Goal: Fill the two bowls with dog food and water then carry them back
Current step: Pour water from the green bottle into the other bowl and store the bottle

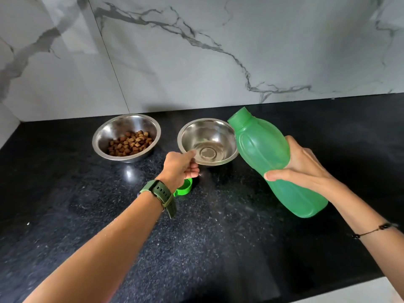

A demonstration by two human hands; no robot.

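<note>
My right hand (303, 169) tilts the uncapped green water bottle (275, 162) toward the second steel bowl (207, 142), whose rim my left hand (182, 166) pinches. Bowl 1 (126, 137) already holds kibble (130, 143); water and carrying remain. The black surface (196, 237) offers room ahead of the wall.

**Around the worktop**

A black speckled counter (207, 248) fills the lower part of the view, its polished surface catching pale reflections. Behind it rises a wall (196, 51) of white marble-look panels with grey veins, a thin vertical seam running down left of centre. At the far left a side wall panel (6, 125) meets the counter's corner. A strip of lighter surface (358, 291) shows beyond the counter's near edge at the lower right.
</note>
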